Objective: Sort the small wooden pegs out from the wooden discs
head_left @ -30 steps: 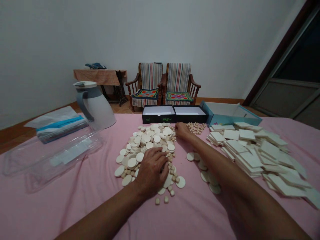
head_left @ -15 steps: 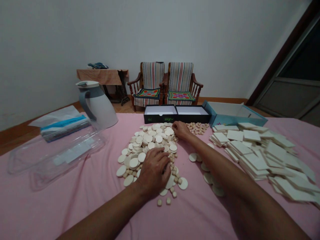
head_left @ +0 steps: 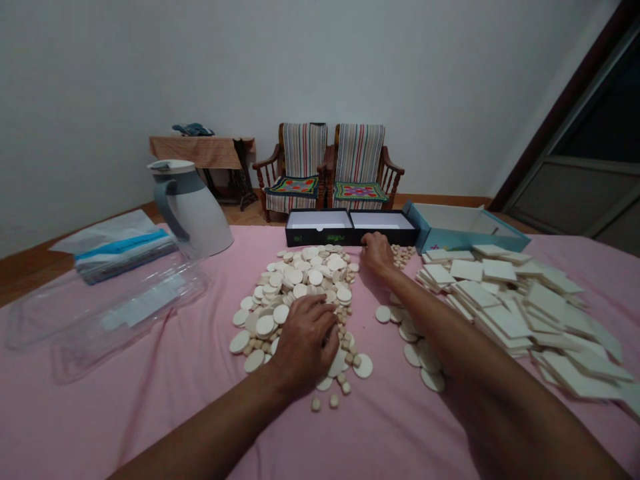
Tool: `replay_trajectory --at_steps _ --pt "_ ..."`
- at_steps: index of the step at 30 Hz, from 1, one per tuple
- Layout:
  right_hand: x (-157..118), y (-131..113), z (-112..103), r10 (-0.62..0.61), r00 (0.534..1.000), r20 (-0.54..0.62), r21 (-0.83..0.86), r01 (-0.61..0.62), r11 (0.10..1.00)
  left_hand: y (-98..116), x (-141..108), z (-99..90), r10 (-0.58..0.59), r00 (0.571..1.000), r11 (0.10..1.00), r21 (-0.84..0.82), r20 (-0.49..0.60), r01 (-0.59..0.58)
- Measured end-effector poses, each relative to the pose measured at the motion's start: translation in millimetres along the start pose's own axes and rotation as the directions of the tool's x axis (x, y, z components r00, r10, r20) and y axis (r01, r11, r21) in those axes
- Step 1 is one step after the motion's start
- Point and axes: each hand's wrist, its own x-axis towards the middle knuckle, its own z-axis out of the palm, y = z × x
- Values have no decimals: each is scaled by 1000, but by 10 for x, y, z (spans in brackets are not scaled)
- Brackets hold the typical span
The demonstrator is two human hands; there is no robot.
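My left hand [head_left: 305, 343] lies palm down on the near edge of a heap of round cream discs [head_left: 305, 283], with small cream pegs [head_left: 345, 327] scattered among them. My right hand [head_left: 377, 255] reaches far forward, its fingers bunched just left of a small cluster of pegs [head_left: 403, 255] and close to an open black box [head_left: 317, 228]. Its fingertips hide whatever they may touch. A few larger discs [head_left: 420, 353] lie under my right forearm. To the right spreads a pile of flat square cream tiles [head_left: 500, 300].
A pink bedsheet [head_left: 150, 413] covers the surface. At left stand a white jug [head_left: 195, 213], a clear plastic tray [head_left: 125, 307] and a folded striped bundle [head_left: 125, 257]. A blue box [head_left: 465, 223] sits behind the tiles. Two striped chairs [head_left: 327, 167] stand beyond.
My right hand has moved forward and to the right, toward the black box and the peg cluster. My left hand stays on the discs, and the view has shifted slightly.
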Motion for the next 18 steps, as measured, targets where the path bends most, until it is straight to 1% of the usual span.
replay_trajectory --at_steps 2,5,7,9,13,16,18 --pt "-9 -7 17 -63 996 66 24 62 998 1 3 -1 -2 1000 1000 0 4 2" --pt "-38 -73 93 -153 974 166 63 144 988 6 4 -6 0 1000 1000 -1 -2 0" --pt "-59 -125 139 -164 968 192 66 154 986 7 3 -8 4 1000 1000 -4 -3 -4" --pt "-77 -165 157 -149 969 195 58 140 988 7 2 -9 6 1000 1000 -5 -2 -6" --pt "-106 -180 86 -111 980 165 29 108 994 7 0 -9 0 1000 1000 -3 2 0" --pt "-112 -124 -24 -38 998 59 -7 39 999 9 -1 -9 1 1000 1000 -1 7 -1" --pt "-112 -76 -82 1 1000 -14 -14 -1 1000 10 -1 -9 3 1000 1000 1 6 -3"
